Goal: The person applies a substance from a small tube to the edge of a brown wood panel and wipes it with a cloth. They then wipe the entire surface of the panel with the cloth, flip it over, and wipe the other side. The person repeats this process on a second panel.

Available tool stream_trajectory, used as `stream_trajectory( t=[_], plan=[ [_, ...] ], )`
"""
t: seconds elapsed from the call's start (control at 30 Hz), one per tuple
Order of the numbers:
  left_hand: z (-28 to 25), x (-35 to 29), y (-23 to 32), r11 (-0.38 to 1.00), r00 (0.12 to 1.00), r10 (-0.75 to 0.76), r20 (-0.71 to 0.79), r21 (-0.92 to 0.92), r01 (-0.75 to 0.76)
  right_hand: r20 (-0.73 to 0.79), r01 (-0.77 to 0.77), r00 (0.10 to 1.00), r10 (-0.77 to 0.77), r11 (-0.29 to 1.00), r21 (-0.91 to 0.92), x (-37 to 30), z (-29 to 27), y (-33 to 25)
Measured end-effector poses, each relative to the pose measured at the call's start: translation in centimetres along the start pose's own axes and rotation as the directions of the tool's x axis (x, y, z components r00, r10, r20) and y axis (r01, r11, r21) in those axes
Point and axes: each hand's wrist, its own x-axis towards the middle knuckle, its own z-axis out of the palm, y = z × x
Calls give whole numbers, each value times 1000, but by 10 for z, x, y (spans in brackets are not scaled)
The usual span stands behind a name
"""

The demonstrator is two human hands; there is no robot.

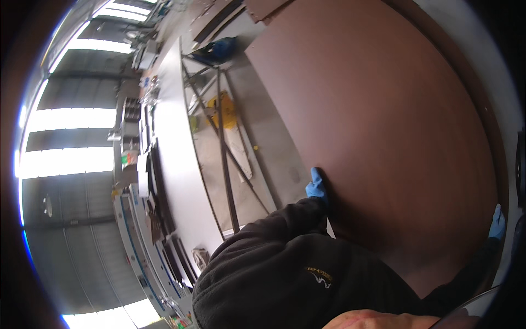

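Inside a workshop with bright window strips (pixel 68 120), a person in a black jacket (pixel 263 274) spans a broad brown panel (pixel 383 120) with both arms, blue gloves on each hand. The panel fills the right of the view, its near end against the worker's front. The left hand (pixel 316 186) touches its left edge, one digit extended along the rim; the remaining fingers are hidden, and whether they pinch the board cannot be told. Across the sheet, the right hand (pixel 497 223) lies at the opposite edge, fingers pointing away from the worker, its hold likewise unclear. To the left runs a long pale tabletop (pixel 183 153), a crumpled cloth (pixel 201 257) near its closer end. Beside it, near crossed dark bars (pixel 227 170), lies a yellow bag-like item (pixel 229 112), contents unseen; farther off sits a blue bundle or container (pixel 219 50), too indistinct to show what it carries. Beyond the tabletop, a dark compartmented rack (pixel 130 109) holds small items too blurred to identify.
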Motion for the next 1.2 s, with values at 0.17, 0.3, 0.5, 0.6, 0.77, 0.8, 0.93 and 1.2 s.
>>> stream_trajectory(
  t=[0.17,0.3,0.5,0.6,0.77,0.8,0.93,1.2],
  plan=[
    [-3,-5,7,992,995,99,-31,76,-97,182,-331,913,366,923,-196,-34,-51,25],
    [-7,1,-2,983,970,168,173,45,-178,106,-234,959,261,948,-216,-45,-40,29],
    [21,4,-60,953,945,-238,224,-133,271,-41,-194,981,190,942,-274,-73,-39,8],
    [20,11,-63,862,728,-265,633,-182,472,-198,-139,979,54,883,-448,-100,-59,-2],
    [12,-18,-48,907,872,-229,433,-231,353,-216,-262,956,199,910,-321,-139,-124,-34],
    [23,-33,-45,928,937,-142,321,-287,239,-232,-230,959,165,931,-285,-148,-141,-44],
    [13,-52,-38,856,890,-141,434,-398,330,-289,-188,947,139,970,-153,-186,-212,-88],
    [-57,-77,-3,656,503,218,836,-507,559,-600,-157,799,-40,949,-273,-249,-309,-225]
  ],
)
